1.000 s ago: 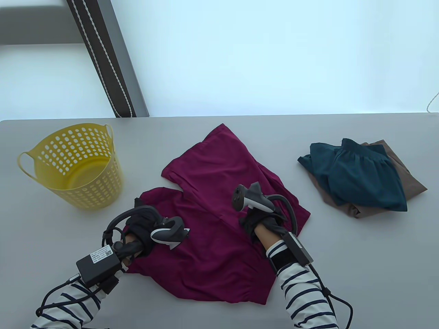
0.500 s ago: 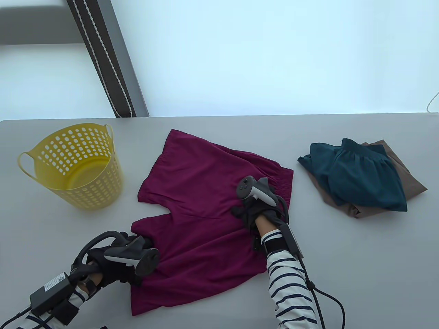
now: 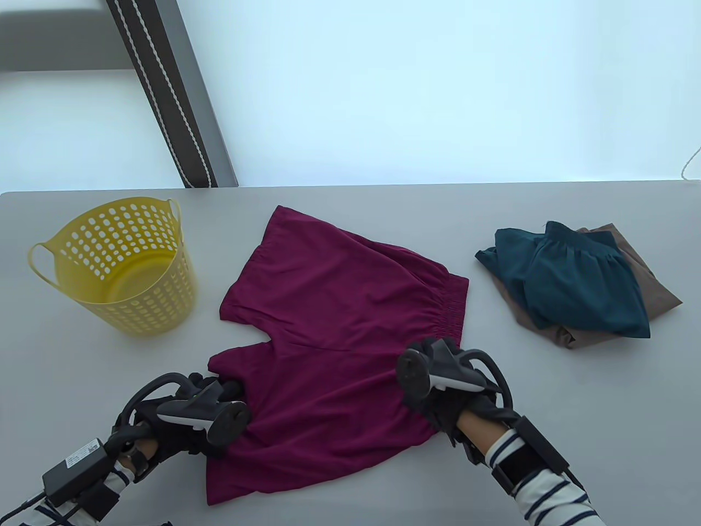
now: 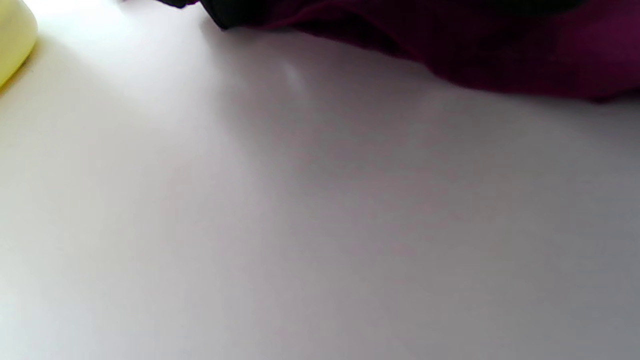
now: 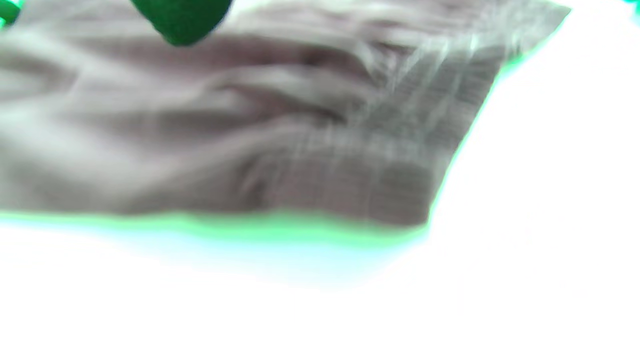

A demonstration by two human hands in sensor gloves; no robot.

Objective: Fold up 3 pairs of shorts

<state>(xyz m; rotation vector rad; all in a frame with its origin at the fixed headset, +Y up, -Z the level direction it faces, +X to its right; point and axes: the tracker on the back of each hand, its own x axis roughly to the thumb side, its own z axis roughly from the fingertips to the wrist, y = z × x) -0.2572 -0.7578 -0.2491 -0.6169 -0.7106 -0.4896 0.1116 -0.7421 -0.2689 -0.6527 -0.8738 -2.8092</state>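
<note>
Maroon shorts point(image 3: 339, 307) lie spread flat in the middle of the table, waistband to the right, both legs pointing left. My left hand point(image 3: 219, 392) grips the hem of the near leg; in the left wrist view a dark fingertip point(image 4: 225, 12) sits at the edge of the maroon cloth point(image 4: 500, 55). My right hand point(image 3: 443, 408) lies on the near right corner, by the waistband, its fingers mostly hidden under the tracker. The right wrist view is washed out and blurred: one fingertip point(image 5: 182, 20) reaches over the cloth point(image 5: 225, 140). Folded teal shorts point(image 3: 575, 285) rest on brown shorts point(image 3: 657, 296) at the right.
A yellow perforated basket point(image 3: 148, 312) stands at the left of the grey table point(image 3: 547, 411), close to the far leg of the shorts; its side shows in the left wrist view point(image 4: 15, 35). The table's far edge runs just behind the clothes.
The maroon shorts were swung round and laid flat, then stayed still. My left hand drew back towards me with the leg hem. My right hand slid from mid-waistband to the near corner.
</note>
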